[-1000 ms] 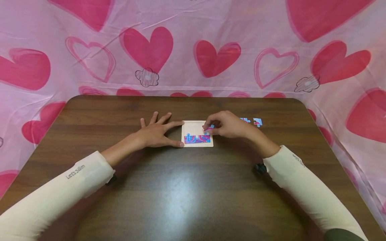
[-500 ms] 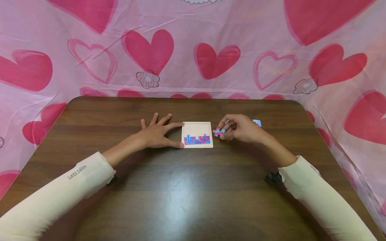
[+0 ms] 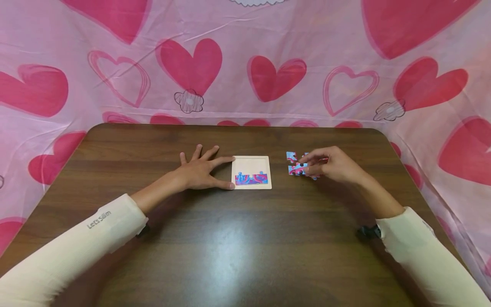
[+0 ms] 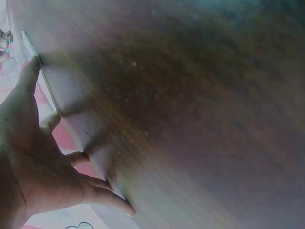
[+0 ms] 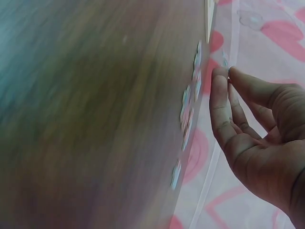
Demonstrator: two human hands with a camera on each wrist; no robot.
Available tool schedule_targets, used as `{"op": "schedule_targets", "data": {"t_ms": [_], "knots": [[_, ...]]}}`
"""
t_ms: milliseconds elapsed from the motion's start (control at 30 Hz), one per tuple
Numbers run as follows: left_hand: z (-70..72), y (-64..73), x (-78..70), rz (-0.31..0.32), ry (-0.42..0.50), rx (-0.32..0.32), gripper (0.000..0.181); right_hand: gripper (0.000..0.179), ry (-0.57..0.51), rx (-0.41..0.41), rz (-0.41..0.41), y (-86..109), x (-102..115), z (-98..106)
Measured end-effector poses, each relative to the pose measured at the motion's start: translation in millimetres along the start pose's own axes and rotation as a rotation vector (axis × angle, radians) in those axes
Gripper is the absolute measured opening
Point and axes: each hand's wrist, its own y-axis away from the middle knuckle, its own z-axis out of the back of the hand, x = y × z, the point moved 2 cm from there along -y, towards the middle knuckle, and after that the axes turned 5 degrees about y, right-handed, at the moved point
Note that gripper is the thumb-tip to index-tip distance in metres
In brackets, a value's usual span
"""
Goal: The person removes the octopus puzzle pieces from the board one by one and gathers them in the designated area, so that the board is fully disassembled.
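My left hand (image 3: 197, 172) lies spread on the table, its thumb and index finger touching the left edge of a pale wooden puzzle tray (image 3: 251, 158). A row of joined blue, pink and purple puzzle pieces (image 3: 251, 179) fills the tray's near side; bare wood shows beyond it. Right of the tray, my right hand (image 3: 333, 164) hovers over loose pieces, pinching a puzzle piece (image 5: 225, 59) between thumb and fingertips. One loose piece (image 3: 291, 156) lies left of these fingers; others are partly covered by the hand.
Several loose pieces (image 5: 186, 107) lie near one another in the right wrist view. The brown wooden table (image 3: 230, 238) ends at a pink heart-print cloth (image 3: 238, 81), which hangs behind it and along both sides.
My right hand has drawn back from above the tray to the right, carrying a puzzle piece over the loose ones. My left hand stays at the tray's edge.
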Motion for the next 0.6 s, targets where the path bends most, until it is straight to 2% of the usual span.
{"op": "schedule_targets", "data": {"t_ms": [167,433,600], "knots": [[0.0,0.6,-0.2,0.002,-0.010,0.001,0.098,0.028,-0.008,-0.003,-0.056,6.6,-12.7,12.7],[-0.4,1.7,-1.8,-0.001,-0.005,-0.002,0.098,0.036,0.020,-0.016,-0.215,16.9,-42.8,38.7],[-0.3,1.5,-1.1,0.002,-0.007,-0.003,0.098,0.037,0.066,-0.025,-0.243,22.3,-57.8,49.3]]}}
